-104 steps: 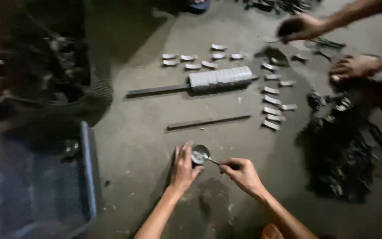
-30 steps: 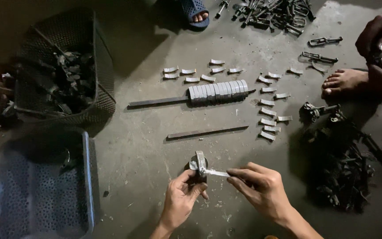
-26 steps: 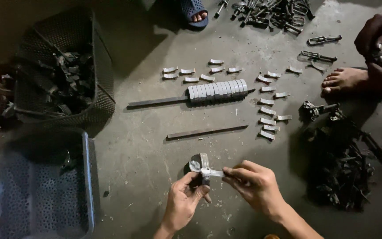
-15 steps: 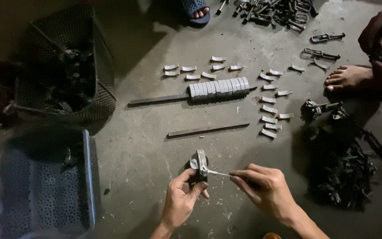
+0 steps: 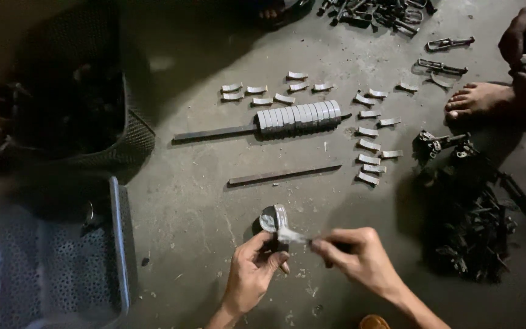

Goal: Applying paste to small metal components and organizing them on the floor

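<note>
While pinching a small stack of metal discs just above the concrete floor, left hand closed, right hand gripping a thin metal piece against them.

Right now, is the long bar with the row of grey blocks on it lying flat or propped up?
Lying flat. The long bar rests along the concrete floor, with the grey blocks stacked side by side near one end.
</note>
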